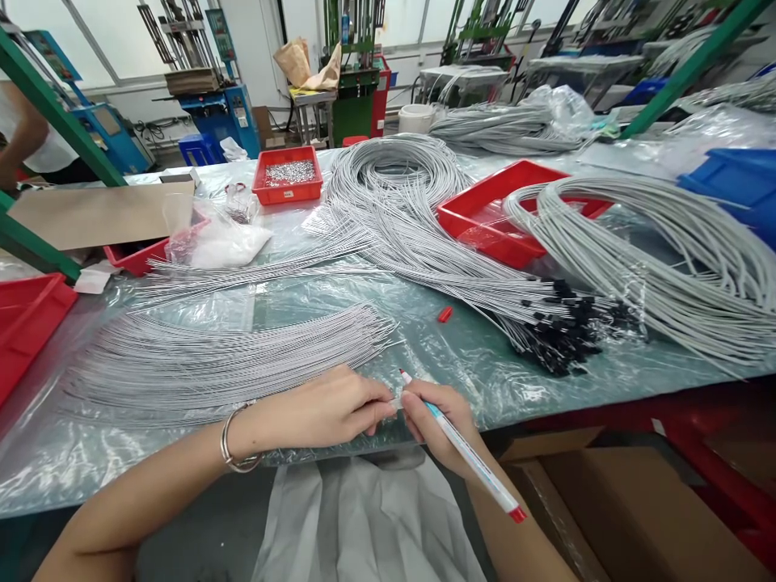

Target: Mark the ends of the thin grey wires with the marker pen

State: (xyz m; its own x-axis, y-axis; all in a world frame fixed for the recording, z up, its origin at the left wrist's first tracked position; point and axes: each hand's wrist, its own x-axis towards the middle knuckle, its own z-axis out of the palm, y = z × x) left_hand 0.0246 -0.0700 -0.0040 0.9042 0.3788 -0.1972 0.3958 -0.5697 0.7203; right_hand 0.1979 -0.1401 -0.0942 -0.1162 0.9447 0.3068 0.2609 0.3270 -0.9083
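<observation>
My right hand (pixel 440 416) grips a white marker pen (pixel 470 459) with a red tip and red end. The uncapped tip points up and away from me. Close beside it, my left hand (pixel 336 408) is closed in a pinch, with a small pale piece between the fingertips that I cannot make out. Both hands are over the table's front edge, fingertips nearly touching. Beyond my left hand lies a fanned bundle of thin grey cables (pixel 242 356). A red pen cap (pixel 445 314) rests on the plastic-covered table (pixel 339 295).
Long grey cables with black ends (pixel 561 323) stretch from a coil (pixel 394 166). A thicker cable coil (pixel 655 259) is at right, partly over a red tray (pixel 491 234). A red bin (pixel 288 190) holds small metal parts. A cardboard box (pixel 636 501) stands below right. A person is at far left.
</observation>
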